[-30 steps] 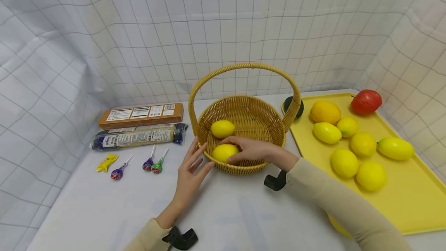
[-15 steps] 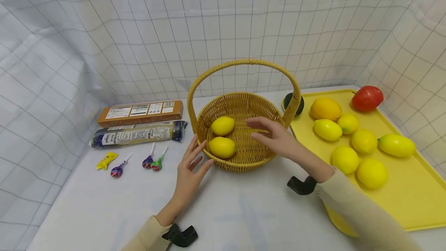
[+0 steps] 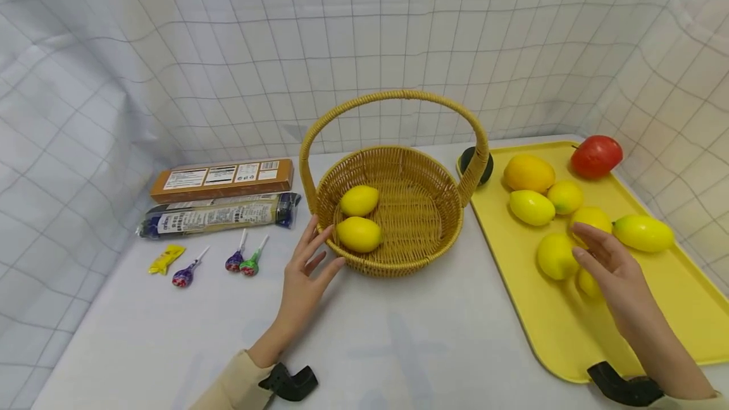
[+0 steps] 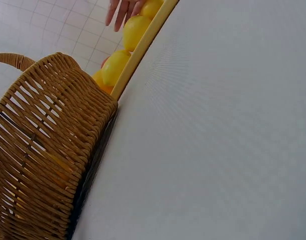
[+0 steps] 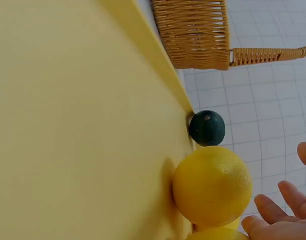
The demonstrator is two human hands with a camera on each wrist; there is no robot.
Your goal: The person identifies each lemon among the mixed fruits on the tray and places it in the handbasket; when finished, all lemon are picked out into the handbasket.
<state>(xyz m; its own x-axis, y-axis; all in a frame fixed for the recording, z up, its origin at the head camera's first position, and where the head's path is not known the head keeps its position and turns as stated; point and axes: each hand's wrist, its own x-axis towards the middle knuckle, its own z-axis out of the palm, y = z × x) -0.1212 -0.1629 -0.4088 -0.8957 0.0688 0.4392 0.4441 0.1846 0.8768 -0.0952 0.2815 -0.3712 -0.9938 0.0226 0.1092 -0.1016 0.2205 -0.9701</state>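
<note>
Two lemons [image 3: 359, 217] already in basket [image 3: 433, 252]. Left hand [image 3: 302, 274] relaxed, fingers straight against basket wall: keep bracing. Right hand [image 3: 612, 271] released, fingers spread over tray [image 3: 569, 340], just above nearest lemon [image 3: 555, 257]. Wrap fingers fully around lemon; avoid nudging neighbouring fruit; lift clear of rim.

The person wears a cream-beige long-sleeved top, its left sleeve [image 3: 233, 386] ending at the wrist in a plain, soft cuff. A matte black, hook-shaped camera mount [image 3: 287, 382] is fastened at the left wrist, and a similar black mount [image 3: 623, 388] sits at the right wrist. Both the left hand [image 3: 302, 274] and the right hand [image 3: 612, 267] are bare, with no rings, gloves or watch showing.
</note>
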